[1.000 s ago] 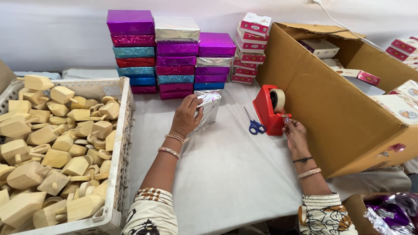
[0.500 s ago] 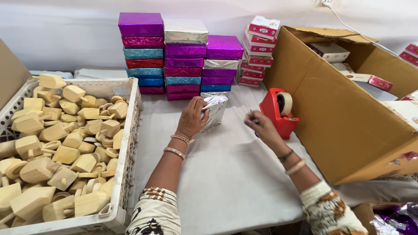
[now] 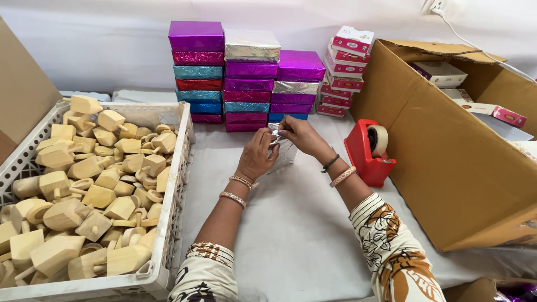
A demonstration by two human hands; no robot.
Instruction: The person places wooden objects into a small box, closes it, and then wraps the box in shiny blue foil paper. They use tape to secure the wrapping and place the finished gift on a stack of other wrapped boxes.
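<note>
A box wrapped in silver foil [image 3: 285,154] stands on the white table in front of me. My left hand [image 3: 256,156] presses on its near side and holds it. My right hand [image 3: 296,134] rests on the top of the box, fingertips pinched at the foil's edge; any tape between them is too small to make out. A red tape dispenser [image 3: 369,151] with a roll of tape stands to the right of the box.
Stacks of foil-wrapped boxes [image 3: 238,75] in purple, red, teal and silver stand behind. A white crate [image 3: 168,246] of wooden spinning tops sits at left. A large open cardboard box [image 3: 447,145] lies at right, small red and white cartons [image 3: 341,70] beside it.
My right hand left the tape dispenser and swung left to the top of the silver box. The left hand stayed on the box. The scissors are now hidden behind my arm.
</note>
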